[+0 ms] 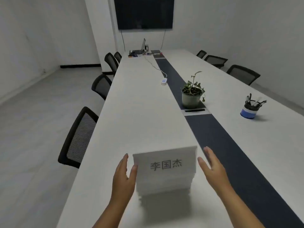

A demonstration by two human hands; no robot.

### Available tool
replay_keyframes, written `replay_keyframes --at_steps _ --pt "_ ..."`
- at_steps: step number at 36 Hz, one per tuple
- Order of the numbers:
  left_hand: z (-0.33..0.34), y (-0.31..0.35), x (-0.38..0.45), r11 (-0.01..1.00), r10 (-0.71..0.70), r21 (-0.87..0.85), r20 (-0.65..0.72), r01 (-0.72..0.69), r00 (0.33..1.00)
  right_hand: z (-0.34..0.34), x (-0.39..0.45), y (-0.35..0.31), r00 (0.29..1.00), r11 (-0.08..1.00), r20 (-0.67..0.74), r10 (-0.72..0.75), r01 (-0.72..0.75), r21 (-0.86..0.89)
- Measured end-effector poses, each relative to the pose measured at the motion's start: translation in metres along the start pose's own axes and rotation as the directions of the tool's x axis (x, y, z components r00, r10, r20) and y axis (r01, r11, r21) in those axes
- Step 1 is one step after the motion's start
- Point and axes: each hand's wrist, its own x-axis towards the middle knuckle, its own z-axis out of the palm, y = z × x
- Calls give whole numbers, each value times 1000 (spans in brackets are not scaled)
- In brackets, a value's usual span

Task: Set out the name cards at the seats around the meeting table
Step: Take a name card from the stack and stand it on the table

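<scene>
Now we've got both hands, left hand and right hand, fingers straight and spread, flanking the name cards; squeeze evenly, lift level off the tabletop.

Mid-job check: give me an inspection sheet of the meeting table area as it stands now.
Surface: white meeting table with a dark centre strip.
Job's things: stack of name cards at the near end.
Clutter: potted plant; pen holder; laptop at the far end.
Grippers: left hand open, at the stack's side; right hand open, apart.
Cables: power strip with cord.
Surroundings: chairs both sides; wall screen.
</scene>
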Motion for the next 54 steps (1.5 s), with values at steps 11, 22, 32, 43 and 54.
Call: replay_keyframes --at_steps 11,22,32,43,54 --pt "22 9 -4 993 119 34 -91 -116 989 12 8 -24 995 993 -50 -87 91 69" --pt "121 85 -54 915 358 -154 -121 -374 926 -114 -23 -7 933 959 -326 -152 219 178" --pt "278 68 -55 961 -60 -260 139 95 989 -200 47 118 980 991 -184 78 -55 123" --pt "341 43 -35 953 -275 -116 49 279 960 -211 113 190 982 979 31 186 -188 75" --pt "345 30 -23 925 -355 -128 49 358 934 -212 111 207 976 975 21 217 -218 47"
